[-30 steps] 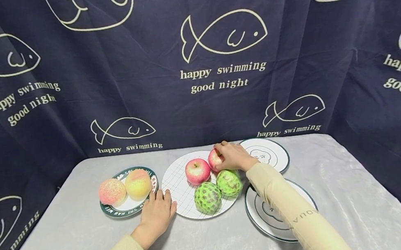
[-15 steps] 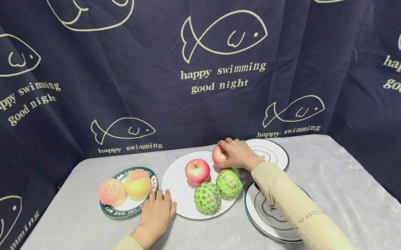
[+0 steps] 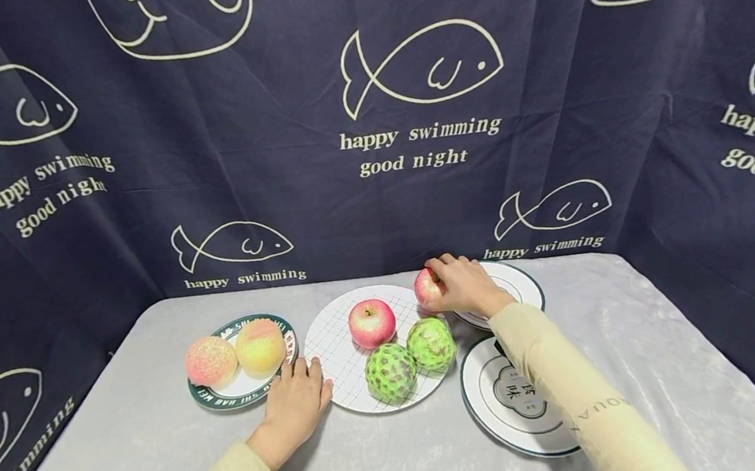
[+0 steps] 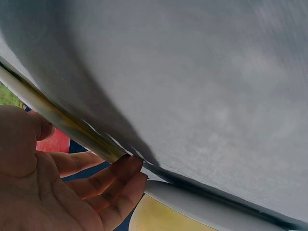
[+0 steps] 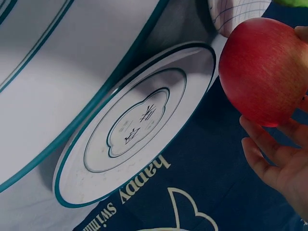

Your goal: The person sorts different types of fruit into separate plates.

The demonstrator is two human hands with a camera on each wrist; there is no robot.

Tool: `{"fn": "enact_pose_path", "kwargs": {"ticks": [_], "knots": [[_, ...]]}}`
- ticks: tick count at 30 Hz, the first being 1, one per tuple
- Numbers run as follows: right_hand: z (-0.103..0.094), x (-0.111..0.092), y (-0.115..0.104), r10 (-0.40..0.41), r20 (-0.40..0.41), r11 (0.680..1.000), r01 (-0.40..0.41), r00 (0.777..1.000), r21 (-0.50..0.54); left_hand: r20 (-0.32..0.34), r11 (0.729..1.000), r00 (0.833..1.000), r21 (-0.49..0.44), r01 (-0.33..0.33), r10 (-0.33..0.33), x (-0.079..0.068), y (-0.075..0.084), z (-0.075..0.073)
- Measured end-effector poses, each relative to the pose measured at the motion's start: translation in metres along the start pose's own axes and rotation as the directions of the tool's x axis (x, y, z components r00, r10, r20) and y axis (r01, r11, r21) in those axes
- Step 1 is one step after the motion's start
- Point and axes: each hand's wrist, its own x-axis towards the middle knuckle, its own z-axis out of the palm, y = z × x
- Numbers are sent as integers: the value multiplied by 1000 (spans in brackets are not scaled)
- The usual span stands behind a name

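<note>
My right hand (image 3: 463,285) grips a red apple (image 3: 429,289) near the back right rim of the white grid-lined plate (image 3: 338,380). In the right wrist view the apple (image 5: 262,72) hangs beside an oval plate (image 5: 139,125), with fingers curled under it. A second apple (image 3: 371,323) and two green custard apples (image 3: 391,372) stay on the grid-lined plate. My left hand (image 3: 295,404) rests between that plate and the green-rimmed oval plate (image 3: 229,402), fingers loosely bent and holding nothing. On the oval plate sit two peaches (image 3: 260,347).
To the right lie two white oval plates with dark rims, a back plate (image 3: 526,288) and a front plate (image 3: 504,427), the latter partly under my right sleeve (image 3: 562,385). Behind the grey tablecloth (image 3: 376,469) hangs a dark blue fish-print curtain (image 3: 299,159).
My right hand has carried the apple rightward, off the grid-lined plate's back area toward the back right oval plate. The left hand has stayed where it was.
</note>
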Motion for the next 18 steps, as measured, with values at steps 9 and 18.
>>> {"fn": "enact_pose_path", "kwargs": {"ticks": [9, 18], "knots": [[-2, -6, 17, 35, -10, 999, -35, 999, 0, -10, 1000, 1000, 3, -2, 2, -1, 0, 0], [-5, -14, 36, 64, -20, 998, -64, 998, -2, -79, 1000, 997, -1, -24, 24, -2, -3, 5]]}}
